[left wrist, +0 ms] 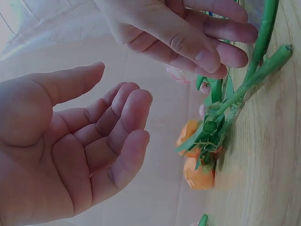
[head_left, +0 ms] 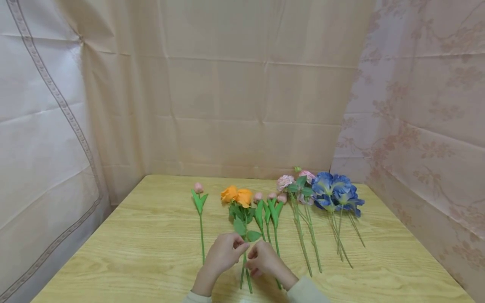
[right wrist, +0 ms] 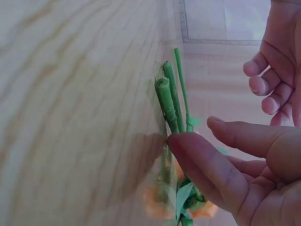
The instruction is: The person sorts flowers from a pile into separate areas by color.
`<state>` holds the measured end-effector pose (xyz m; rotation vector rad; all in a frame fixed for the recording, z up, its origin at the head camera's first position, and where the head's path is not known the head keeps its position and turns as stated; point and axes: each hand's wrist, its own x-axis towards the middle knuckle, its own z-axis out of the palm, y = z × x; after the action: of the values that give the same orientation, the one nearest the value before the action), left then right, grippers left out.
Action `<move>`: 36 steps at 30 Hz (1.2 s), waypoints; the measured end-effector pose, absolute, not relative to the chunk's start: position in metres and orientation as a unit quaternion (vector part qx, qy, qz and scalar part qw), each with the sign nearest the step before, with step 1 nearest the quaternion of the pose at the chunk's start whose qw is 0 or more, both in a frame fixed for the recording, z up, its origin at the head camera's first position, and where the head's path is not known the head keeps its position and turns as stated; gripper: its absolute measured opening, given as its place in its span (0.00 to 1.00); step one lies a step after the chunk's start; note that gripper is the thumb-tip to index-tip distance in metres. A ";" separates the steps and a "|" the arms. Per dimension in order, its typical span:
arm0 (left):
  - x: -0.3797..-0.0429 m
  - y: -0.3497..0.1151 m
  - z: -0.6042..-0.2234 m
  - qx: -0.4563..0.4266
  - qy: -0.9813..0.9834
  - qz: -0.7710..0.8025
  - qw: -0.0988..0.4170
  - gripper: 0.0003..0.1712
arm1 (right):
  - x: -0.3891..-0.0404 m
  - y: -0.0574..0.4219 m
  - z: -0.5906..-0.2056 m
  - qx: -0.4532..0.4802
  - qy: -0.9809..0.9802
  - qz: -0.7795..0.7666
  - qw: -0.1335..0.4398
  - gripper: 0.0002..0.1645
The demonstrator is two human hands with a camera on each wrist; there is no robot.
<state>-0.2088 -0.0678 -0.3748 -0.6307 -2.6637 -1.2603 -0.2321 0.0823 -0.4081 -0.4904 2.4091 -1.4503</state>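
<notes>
Two orange artificial roses [head_left: 237, 196] lie side by side on the table, their green stems [head_left: 248, 281] pointing toward me and crossing near the ends. Over those stems hovers my left hand [head_left: 224, 251], fingers loosely bent and apart from the thumb, with nothing in its grasp. My right hand [head_left: 263, 259] is just right of the same stems, palm turned inward. In the right wrist view its fingertips [right wrist: 181, 141] are beside the rose stems [right wrist: 168, 101]; whether they touch is hard to tell. No flower is held by either hand.
One pink tulip [head_left: 198, 200] lies alone to the left. Right of the roses are three pink tulips [head_left: 273, 210], pink ruffled flowers [head_left: 285, 182] and a group of blue flowers [head_left: 335, 191]. Curtains [head_left: 250, 92] hang behind and beside the wooden table [head_left: 144, 240].
</notes>
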 end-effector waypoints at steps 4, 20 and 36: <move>-0.210 -0.068 -0.376 -0.209 -0.880 -0.423 0.055 0.10 | -0.232 0.083 -0.407 -0.166 0.840 -0.495 0.147 0.06; -0.238 -0.124 -0.371 -0.026 -0.920 -0.378 0.098 0.09 | -0.231 0.089 -0.407 -0.186 0.840 -0.488 0.148 0.06; -0.260 -0.138 -0.394 0.048 -0.924 -0.375 0.065 0.23 | -0.230 0.090 -0.409 -0.192 0.832 -0.496 0.157 0.08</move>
<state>-0.2599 -0.1379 -0.3939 0.1440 -2.7873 -1.1313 -0.2299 0.0900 -0.4092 -0.5488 2.3802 -1.4200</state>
